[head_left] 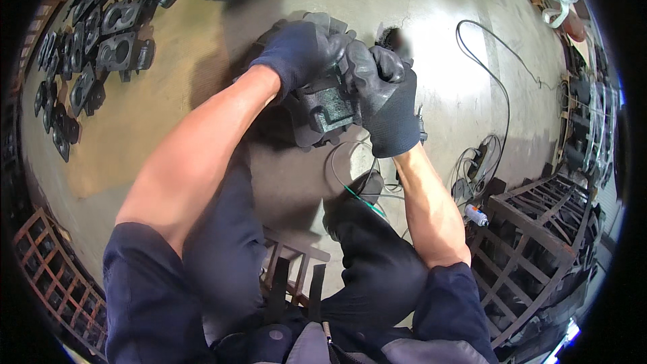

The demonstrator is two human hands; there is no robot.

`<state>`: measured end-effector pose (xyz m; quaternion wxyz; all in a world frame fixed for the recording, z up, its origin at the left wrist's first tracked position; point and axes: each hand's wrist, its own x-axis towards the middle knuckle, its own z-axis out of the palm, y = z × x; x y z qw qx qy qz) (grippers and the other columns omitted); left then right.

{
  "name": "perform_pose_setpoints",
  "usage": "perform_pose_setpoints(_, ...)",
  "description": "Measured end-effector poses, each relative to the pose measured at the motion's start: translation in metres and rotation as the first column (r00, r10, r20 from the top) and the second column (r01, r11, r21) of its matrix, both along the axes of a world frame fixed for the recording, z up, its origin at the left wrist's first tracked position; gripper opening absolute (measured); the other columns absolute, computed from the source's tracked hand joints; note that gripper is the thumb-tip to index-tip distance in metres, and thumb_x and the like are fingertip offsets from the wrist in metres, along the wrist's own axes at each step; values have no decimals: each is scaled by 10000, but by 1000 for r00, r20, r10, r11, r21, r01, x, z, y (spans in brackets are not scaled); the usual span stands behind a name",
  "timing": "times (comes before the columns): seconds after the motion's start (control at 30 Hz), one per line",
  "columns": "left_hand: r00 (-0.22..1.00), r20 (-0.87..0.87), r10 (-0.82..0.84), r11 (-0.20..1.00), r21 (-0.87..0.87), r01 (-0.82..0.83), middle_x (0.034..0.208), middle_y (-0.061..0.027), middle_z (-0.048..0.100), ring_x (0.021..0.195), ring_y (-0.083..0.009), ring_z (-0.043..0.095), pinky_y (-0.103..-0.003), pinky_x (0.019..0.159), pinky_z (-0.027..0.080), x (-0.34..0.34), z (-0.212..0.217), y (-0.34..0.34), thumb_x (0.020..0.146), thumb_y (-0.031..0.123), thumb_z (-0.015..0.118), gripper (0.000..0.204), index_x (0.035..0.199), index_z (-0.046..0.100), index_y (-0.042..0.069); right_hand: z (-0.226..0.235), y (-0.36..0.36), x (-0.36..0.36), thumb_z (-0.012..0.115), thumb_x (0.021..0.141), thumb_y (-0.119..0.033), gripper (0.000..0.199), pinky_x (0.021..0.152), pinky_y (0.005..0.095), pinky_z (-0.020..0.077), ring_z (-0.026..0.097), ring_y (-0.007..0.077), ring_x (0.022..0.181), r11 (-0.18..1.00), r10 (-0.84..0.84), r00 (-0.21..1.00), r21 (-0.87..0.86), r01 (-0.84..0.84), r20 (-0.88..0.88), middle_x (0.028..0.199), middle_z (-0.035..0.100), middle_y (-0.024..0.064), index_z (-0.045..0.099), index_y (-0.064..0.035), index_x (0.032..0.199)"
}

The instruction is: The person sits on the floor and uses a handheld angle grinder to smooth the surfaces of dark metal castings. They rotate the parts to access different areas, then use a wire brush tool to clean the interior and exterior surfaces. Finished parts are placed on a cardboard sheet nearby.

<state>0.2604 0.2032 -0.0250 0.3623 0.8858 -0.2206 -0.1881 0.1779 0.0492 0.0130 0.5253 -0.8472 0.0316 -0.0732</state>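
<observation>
A bulky dark grey metal casting (328,109) with flanges and a rough block-like face stands in front of me, above my knees. My left hand (303,50), in a dark work glove, reaches over its upper part with the fingers curled on it. Close against the casting's right side, my right hand (385,91), gloved too, is closed in a fist; what it holds is hidden. Just beyond that fist shows a dark, partly blurred round shape (392,39). A small metal fitting (422,125) shows beside my right wrist; I cannot tell whether the two belong together.
Several similar castings (121,50) lie in rows on the floor at the far left. A black cable (502,87) curves across the right floor, and thin hoses (347,185) loop below the casting. Metal crates (529,243) (57,269) flank me; a spray can (476,215) lies by the right one.
</observation>
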Motion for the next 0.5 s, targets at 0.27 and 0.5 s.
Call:
perform_pose_setpoints(0.27, 995, 5, 102, 993, -53, -102, 1052, -244, 696, 972, -423, 667, -458, 867, 519, 2, -15, -3, 926, 417, 550, 424, 1079, 706, 53, 3, -6, 3, 673, 953, -164, 242, 538, 245, 375, 457, 35, 630, 986, 76, 997, 147, -75, -4, 668, 542, -39, 657, 22, 799)
perform_pose_setpoints(0.5, 994, -44, -99, 994, -61, 96, 1060, -214, 689, 964, -416, 653, -452, 892, 522, 2, -34, 6, 782, 257, 712, 413, 1153, 669, 79, 74, -40, 12, 754, 746, -105, 361, 654, 333, 501, 609, 200, 689, 904, 370, 787, -387, -182, 494, 925, 694, 63, 687, -28, 1092)
